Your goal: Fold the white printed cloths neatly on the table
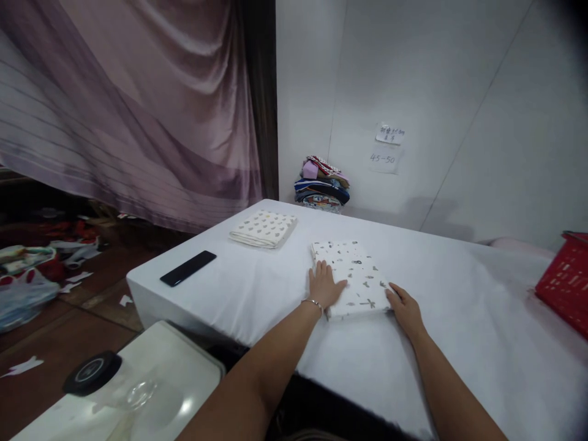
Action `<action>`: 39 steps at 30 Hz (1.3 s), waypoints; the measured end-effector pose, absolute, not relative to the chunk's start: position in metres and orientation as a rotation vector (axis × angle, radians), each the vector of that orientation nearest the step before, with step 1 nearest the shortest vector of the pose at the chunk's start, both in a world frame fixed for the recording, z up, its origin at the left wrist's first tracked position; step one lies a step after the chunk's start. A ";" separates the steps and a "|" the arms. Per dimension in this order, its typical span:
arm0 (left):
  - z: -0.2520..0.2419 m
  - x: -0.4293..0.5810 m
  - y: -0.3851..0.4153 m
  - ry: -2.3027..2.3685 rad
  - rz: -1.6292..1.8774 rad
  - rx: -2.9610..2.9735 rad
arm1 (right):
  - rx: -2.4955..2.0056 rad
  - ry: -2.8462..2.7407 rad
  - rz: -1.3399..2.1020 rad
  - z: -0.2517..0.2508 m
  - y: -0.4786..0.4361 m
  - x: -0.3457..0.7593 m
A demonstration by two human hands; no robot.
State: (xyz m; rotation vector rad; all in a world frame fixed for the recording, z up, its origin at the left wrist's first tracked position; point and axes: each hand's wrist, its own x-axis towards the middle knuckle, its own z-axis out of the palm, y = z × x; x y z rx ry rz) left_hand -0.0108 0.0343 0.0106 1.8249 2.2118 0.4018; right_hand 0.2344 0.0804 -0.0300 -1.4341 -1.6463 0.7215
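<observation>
A folded white cloth with small dark prints (351, 272) lies on the white-covered table (450, 306). My left hand (324, 284) rests flat on its near left corner, fingers stretched out, a bracelet on the wrist. My right hand (405, 309) lies against the cloth's near right edge, fingers extended and touching it. Neither hand grips anything.
A second folded cloth with pale spots (263, 228) lies farther left, a black phone (188, 268) near the table's left edge. A stack of folded fabrics (322, 184) sits against the wall. A red basket (566, 280) stands at the right. A white stool with a black lid (92, 372) is near left.
</observation>
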 end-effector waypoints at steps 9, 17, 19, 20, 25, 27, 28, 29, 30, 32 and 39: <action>0.025 -0.010 0.062 2.305 0.370 1.901 | -1.425 -1.633 0.687 -0.028 0.079 0.232; 0.015 -0.032 0.076 2.367 0.397 1.758 | -1.407 -1.619 0.726 -0.031 0.082 0.233; 0.013 -0.032 0.076 2.368 0.404 1.761 | -1.398 -1.609 0.738 -0.031 0.082 0.232; 0.013 -0.031 0.077 2.369 0.392 1.758 | -1.401 -1.604 0.745 -0.030 0.082 0.232; 0.020 -0.036 0.096 2.411 0.391 1.832 | -1.443 -1.595 0.766 -0.026 0.081 0.229; 0.020 -0.044 0.106 2.433 0.406 1.865 | -1.443 -1.591 0.777 -0.025 0.080 0.229; 0.019 -0.048 0.110 2.435 0.399 1.845 | -1.438 -1.590 0.782 -0.025 0.080 0.229; 0.016 -0.052 0.113 2.431 0.388 1.806 | -1.434 -1.589 0.786 -0.024 0.081 0.229; 0.013 -0.055 0.116 2.425 0.384 1.764 | -1.434 -1.586 0.790 -0.024 0.081 0.229; 0.007 -0.059 0.118 2.423 0.412 1.696 | -1.435 -1.577 0.790 -0.025 0.082 0.229; 0.003 -0.060 0.116 2.391 0.482 1.679 | -1.402 -1.568 0.781 -0.028 0.085 0.229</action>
